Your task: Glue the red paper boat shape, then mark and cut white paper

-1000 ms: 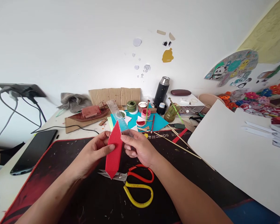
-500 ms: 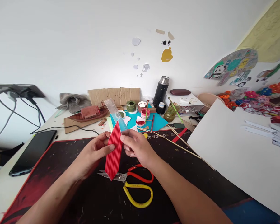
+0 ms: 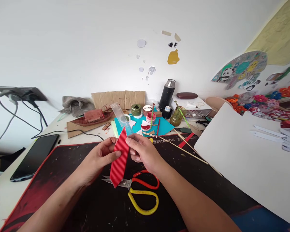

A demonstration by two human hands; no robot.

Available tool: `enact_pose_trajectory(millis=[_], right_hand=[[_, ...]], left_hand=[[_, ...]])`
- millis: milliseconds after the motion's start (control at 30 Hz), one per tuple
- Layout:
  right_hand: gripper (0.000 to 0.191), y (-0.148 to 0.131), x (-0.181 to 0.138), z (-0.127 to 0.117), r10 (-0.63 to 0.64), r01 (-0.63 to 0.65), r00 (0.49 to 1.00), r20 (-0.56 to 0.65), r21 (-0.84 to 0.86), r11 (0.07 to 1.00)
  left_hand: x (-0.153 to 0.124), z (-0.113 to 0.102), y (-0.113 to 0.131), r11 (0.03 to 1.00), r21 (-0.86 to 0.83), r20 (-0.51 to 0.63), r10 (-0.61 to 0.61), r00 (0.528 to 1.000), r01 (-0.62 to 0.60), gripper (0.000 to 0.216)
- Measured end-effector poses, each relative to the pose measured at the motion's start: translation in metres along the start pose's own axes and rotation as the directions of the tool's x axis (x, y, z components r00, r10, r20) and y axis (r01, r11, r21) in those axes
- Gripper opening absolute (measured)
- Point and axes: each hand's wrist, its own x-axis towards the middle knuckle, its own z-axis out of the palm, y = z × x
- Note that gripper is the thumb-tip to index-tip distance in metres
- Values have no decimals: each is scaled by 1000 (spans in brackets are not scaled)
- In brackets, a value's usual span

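A long strip of red corrugated card (image 3: 119, 161), pointed at both ends, is held up above the dark desk mat. My left hand (image 3: 103, 154) pinches its left side, thumb across the ridged front. At the upper right edge, my right hand (image 3: 140, 148) grips the same strip between thumb and fingers. Scissors (image 3: 143, 191) with one red and one yellow handle lie open on the mat below, their blades partly hidden behind the strip's lower tip. A clear ruler (image 3: 120, 115) shows just beyond the strip's top; its lower end is hidden.
Paint pots (image 3: 136, 110) and brushes stand on a blue sheet (image 3: 165, 128) behind my hands. A red model boat (image 3: 93, 117) sits at back left, and a phone (image 3: 35, 156) lies left. Large white card (image 3: 246, 164) covers the right. Thin sticks (image 3: 183, 150) lie near it.
The red strip leans slightly more to the right at its top, and both hands have shifted a little with it. The scissors lie where they were.
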Motion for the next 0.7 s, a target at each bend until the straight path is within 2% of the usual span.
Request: enact_pose_trajectory(millis=[167,300,400,567,633,700], right_hand=[[47,-3,-1,-1,-9,9,1000,-16,-4,1000],[48,-8,0,-5,-20,21,998,-66,17,1000],[48,-9,1,-9,-27,29,997,-72,23,999],[50,-6,1,-10,-62,61,995,-72,-15,998],[52,-6,2,-11,-78,76,995,-64,-32,997],[53,-6,2,-12,-100,96,993,-65,-57,994]], left_hand=[[-1,0,0,998,-64,25,-28,999,29,30],[-2,-5,-2,984,-169,32,-52,998,56,42],[-3,-8,-3,971,-214,34,-101,994,106,38],[-1,-10,-2,945,-284,124,-133,983,163,32],[0,-13,-2,930,-337,105,-121,987,150,31],[2,-17,-2,915,-391,24,-102,995,103,31]])
